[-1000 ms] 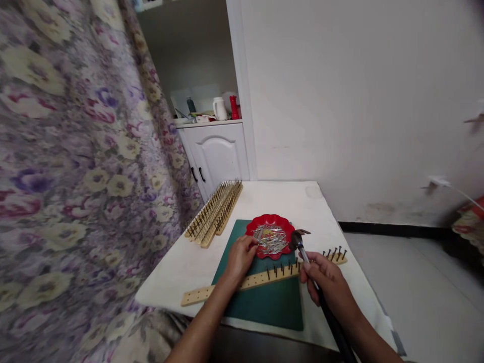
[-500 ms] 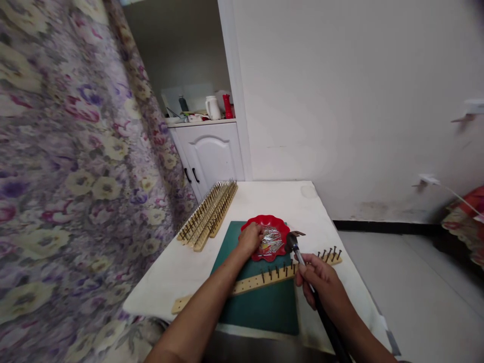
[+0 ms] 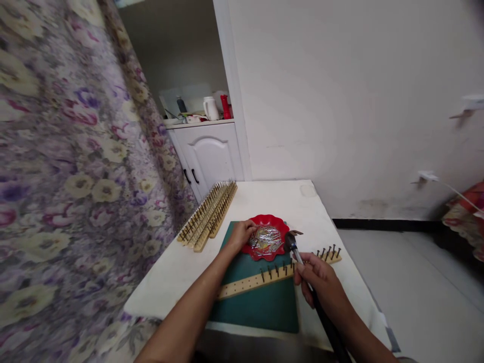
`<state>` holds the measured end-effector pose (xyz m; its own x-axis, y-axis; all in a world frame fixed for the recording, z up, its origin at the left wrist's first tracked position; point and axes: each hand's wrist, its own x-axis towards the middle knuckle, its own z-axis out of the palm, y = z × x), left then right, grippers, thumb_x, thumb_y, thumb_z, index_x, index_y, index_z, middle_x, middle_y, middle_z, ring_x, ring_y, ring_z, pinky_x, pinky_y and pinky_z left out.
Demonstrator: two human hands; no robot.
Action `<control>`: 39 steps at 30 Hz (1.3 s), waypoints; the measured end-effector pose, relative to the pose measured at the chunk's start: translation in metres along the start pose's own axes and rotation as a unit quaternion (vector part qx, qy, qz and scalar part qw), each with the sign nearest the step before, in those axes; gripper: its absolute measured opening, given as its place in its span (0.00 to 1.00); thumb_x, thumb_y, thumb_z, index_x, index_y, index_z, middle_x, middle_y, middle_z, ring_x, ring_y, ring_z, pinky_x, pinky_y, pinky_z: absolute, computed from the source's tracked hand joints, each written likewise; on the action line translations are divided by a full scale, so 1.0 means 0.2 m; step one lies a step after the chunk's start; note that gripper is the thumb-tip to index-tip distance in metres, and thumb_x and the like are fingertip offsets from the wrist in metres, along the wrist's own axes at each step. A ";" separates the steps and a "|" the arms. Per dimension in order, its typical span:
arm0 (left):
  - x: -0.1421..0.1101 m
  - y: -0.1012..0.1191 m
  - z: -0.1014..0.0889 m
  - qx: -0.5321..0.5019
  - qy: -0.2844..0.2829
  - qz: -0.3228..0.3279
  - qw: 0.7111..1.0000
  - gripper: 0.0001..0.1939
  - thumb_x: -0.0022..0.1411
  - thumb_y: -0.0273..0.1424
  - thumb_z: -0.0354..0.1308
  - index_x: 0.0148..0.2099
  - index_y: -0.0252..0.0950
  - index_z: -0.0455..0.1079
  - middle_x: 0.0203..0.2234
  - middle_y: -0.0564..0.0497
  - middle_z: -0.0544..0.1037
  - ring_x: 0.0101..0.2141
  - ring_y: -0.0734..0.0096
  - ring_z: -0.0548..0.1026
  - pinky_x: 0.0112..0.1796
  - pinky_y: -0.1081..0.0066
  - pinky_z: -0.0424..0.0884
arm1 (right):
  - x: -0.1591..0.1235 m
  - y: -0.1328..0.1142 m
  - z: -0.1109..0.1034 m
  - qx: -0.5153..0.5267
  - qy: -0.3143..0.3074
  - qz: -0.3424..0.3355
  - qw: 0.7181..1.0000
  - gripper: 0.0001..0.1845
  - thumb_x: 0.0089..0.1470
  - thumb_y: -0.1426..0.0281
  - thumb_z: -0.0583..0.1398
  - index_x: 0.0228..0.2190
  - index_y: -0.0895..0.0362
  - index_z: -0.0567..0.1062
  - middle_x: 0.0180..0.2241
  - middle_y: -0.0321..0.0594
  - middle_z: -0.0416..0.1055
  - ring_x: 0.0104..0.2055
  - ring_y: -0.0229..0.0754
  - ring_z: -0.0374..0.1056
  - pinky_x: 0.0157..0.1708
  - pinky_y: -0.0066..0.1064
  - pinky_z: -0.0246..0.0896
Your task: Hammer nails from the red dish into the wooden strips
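Observation:
My right hand [image 3: 317,280] is closed around a claw hammer [image 3: 298,256], gripping it below the head; its dark handle slants down past my wrist. My left hand [image 3: 242,235] is at the left rim of a red scalloped dish [image 3: 269,220], its fingers bent together; whatever they hold is too small to make out. Loose silvery nails [image 3: 266,238] lie in the dish. Below it, a pale wooden strip [image 3: 242,287] with drilled holes lies slanted across a green mat [image 3: 257,312]. Dark nails stand upright along its right part, partly hidden by my right hand.
Several nail-filled wooden strips [image 3: 206,242] lie at the back left of the white-covered table [image 3: 272,196]. A floral curtain [image 3: 94,176] hangs on the left. Behind stands a white cabinet [image 3: 212,151] with a white jug [image 3: 210,108] on its shelf.
My left hand has drawn back leftward from over the nails to the dish's left rim, uncovering more of them. My right hand with the hammer has barely moved.

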<state>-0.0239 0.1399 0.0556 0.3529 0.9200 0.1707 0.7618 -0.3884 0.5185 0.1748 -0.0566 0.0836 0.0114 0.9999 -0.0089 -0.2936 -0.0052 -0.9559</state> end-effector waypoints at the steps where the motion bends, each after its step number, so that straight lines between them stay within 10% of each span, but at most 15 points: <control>1: 0.00 0.01 0.01 0.005 -0.008 0.004 1.000 0.11 0.57 0.27 0.51 0.36 0.34 0.75 0.27 0.52 0.78 0.28 0.72 0.73 0.30 0.76 0.64 | 0.00 0.00 0.00 0.000 -0.001 -0.001 1.000 0.14 0.50 0.60 0.60 0.33 0.57 0.67 0.19 0.28 0.69 0.08 0.26 0.54 0.06 0.18 0.46; 17: -0.11 0.14 0.03 0.132 -0.086 -0.058 0.986 0.04 0.47 0.24 0.56 0.27 0.34 0.72 0.28 0.47 0.77 0.30 0.66 0.72 0.29 0.73 0.60 | -0.01 0.02 0.01 -0.010 0.008 0.014 1.000 0.14 0.50 0.60 0.59 0.34 0.57 0.67 0.19 0.28 0.68 0.08 0.26 0.54 0.06 0.18 0.44; 30: -0.19 0.10 -0.03 0.016 -0.022 0.029 0.999 0.05 0.56 0.25 0.49 0.31 0.35 0.67 0.26 0.52 0.73 0.29 0.70 0.69 0.31 0.74 0.60 | 0.00 0.03 0.02 -0.017 0.002 -0.003 1.000 0.14 0.50 0.61 0.60 0.35 0.58 0.68 0.18 0.28 0.68 0.08 0.26 0.53 0.07 0.18 0.44; 39: -0.59 0.35 -0.08 -0.180 0.039 0.088 0.979 0.05 0.58 0.26 0.52 0.32 0.38 0.68 0.29 0.51 0.71 0.31 0.69 0.69 0.32 0.72 0.63 | 0.00 0.07 0.09 -0.018 0.030 -0.019 0.999 0.17 0.43 0.64 0.65 0.35 0.58 0.69 0.19 0.29 0.69 0.10 0.27 0.52 0.09 0.20 0.44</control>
<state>-0.0209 0.0048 0.0857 0.4094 0.8467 0.3399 0.4473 -0.5109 0.7341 0.1538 -0.0572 0.0758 0.0788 0.9968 0.0116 -0.2571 0.0315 -0.9659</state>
